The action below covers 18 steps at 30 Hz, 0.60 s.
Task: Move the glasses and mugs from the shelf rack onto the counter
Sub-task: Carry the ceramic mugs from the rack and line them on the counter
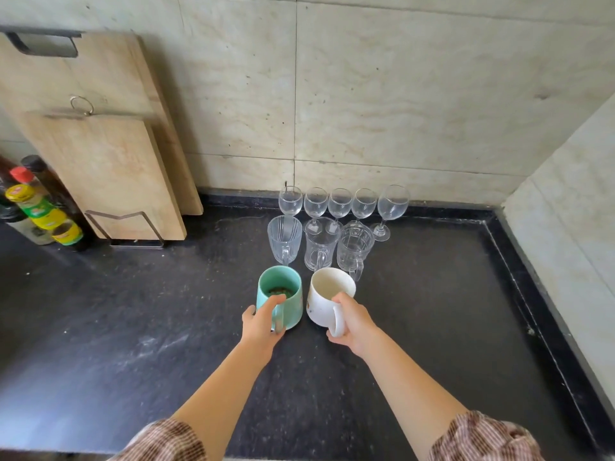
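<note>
The dark desk [133,311] carries 2 wooden cutting boards [100,144] leaning at the left. The left grip [263,322] clasps the handle of the green mug [294,307]. The right grip [354,322] clasps that of the tilted white mug [319,304]. Both mugs are just before 3 glass mugs [321,244] and 5 wine glasses [340,202].

Both forearms reach forward from the lower edge of the view, bare to the elbows and angled toward each other. The left sleeve [166,440] and right sleeve [479,437] are bunched up there (both brown-checked). The left hand [263,322] curls round the handle of the green mug [294,307], thumb up near the rim. The right hand [354,322] grips the handle of the white mug [319,307], thumb at its rim.
</note>
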Each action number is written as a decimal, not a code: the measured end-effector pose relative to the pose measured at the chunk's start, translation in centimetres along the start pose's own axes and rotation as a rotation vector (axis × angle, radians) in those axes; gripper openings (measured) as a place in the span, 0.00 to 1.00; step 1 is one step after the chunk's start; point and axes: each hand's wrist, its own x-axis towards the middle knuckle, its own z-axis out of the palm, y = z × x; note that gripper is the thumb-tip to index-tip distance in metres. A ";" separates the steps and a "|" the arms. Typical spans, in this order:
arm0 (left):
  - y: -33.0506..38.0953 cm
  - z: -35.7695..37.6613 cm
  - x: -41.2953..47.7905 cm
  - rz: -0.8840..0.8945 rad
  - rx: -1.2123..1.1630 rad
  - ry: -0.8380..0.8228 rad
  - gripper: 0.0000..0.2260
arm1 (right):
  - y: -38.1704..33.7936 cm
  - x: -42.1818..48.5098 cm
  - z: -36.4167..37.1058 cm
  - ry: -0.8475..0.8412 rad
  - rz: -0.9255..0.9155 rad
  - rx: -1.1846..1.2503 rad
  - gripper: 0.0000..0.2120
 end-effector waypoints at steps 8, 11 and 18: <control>-0.6 -1.5 0.5 0.009 0.056 -0.076 0.42 | 1.6 -0.4 0.4 -0.083 0.013 -0.075 0.25; -0.8 -1.6 0.5 0.036 0.089 -0.071 0.36 | 2.3 -0.5 0.4 -0.102 0.007 -0.093 0.27; -1.9 -1.7 0.0 0.040 0.081 -0.029 0.22 | 3.0 -0.8 0.6 -0.093 -0.008 -0.102 0.28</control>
